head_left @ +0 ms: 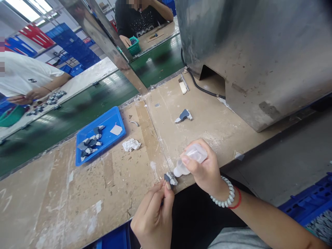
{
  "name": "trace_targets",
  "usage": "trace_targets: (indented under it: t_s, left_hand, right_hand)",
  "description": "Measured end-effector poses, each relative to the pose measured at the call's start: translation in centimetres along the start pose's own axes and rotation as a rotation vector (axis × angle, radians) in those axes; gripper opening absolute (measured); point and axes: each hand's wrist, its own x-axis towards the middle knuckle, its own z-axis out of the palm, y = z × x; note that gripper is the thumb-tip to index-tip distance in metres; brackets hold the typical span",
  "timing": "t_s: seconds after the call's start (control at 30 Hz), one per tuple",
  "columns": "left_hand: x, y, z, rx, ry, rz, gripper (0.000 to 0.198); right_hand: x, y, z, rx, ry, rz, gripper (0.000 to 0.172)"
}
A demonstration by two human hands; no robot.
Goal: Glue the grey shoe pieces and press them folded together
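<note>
Between the thumb and fingers of my left hand (155, 211) is a small grey and white plastic part (171, 178), held just over the table's near edge. My right hand (206, 169) is wrapped round a translucent squeeze bottle (194, 155), tilted with its nozzle down at the part. Whether the nozzle touches the part I cannot tell. A similar grey and white part (184, 115) lies by itself farther back on the table. To the left, a blue tray (120, 117) holds several more such parts (89, 143) and a small white square piece (116, 129).
A crumpled white tissue (131, 145) lies right of the tray. A large metal housing (259, 62) stands at the right, with a black cable (198, 86) beside it. Across a green conveyor (103, 86), two people sit at work, with green baskets (134, 46) near them.
</note>
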Motion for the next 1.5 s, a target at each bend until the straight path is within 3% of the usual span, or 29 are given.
trace_targets:
  t_s: [0.2,0.4,0.5,0.6,0.7,0.77,0.83,1.03,1.2,1.23,1.27,1.4,1.43,1.5]
  left_hand:
    - [-1.6,0.0,0.4,0.101,0.024,0.088,0.016]
    - [-2.9,-1.0,0.4,0.090,-0.012,0.092,0.028]
    - [-3.4,-1.6,0.6,0.098,0.004,0.122,0.031]
    - [-3.6,-1.8,0.8,0.074,0.020,0.079,0.030]
    - [-3.6,-1.9,0.6,0.019,0.014,0.009,0.029]
    - [-3.6,-1.8,0.3,-0.008,-0.005,0.004,0.028]
    - [-3.8,-1.5,-0.1,-0.036,-0.005,-0.005,0.026]
    - [-4.3,0.3,-1.8,-0.128,0.040,-0.030,0.021]
    - [-4.5,1.5,-2.6,-0.124,0.065,-0.005,0.023]
    - [-4.5,1.7,-2.8,-0.122,0.061,0.005,0.025]
    - [-4.5,1.9,-3.0,-0.121,0.062,0.016,0.027]
    - [-4.4,2.7,-3.8,-0.131,0.054,0.044,0.030]
    - [-4.4,2.8,-3.8,-0.138,0.036,0.057,0.029]
    - [-4.3,2.9,-3.8,-0.165,0.021,0.082,0.027]
  right_hand:
    - [0.7,0.1,-0.1,0.212,0.150,0.104,0.026]
    - [1.4,-1.1,-2.1,0.550,0.045,0.319,0.038]
    - [1.0,-1.7,-3.2,0.542,-0.062,0.365,0.024]
    - [0.4,-2.0,-3.9,0.369,-0.155,0.221,0.037]
    - [0.3,-1.8,-4.4,-0.012,-0.130,0.045,0.034]
    - [0.6,-1.3,-4.7,-0.299,-0.068,-0.032,0.058]
    - [1.0,-0.6,-5.0,-0.505,-0.045,-0.078,0.070]
    - [1.6,0.0,-6.2,-0.652,-0.055,-0.118,0.067]
    - [-2.8,-1.7,-5.9,-0.705,0.302,-0.346,0.037]
    - [-4.1,-2.0,-5.6,-0.693,0.267,-0.295,0.035]
    - [-5.2,-2.3,-5.3,-0.638,0.150,-0.181,0.034]
    - [-7.8,-2.4,-4.2,-0.133,-0.625,0.483,0.063]
    - [-7.9,-2.1,-4.0,-0.015,-0.737,0.595,0.069]
    - [-7.9,-1.6,-3.7,0.157,-0.825,0.692,0.071]
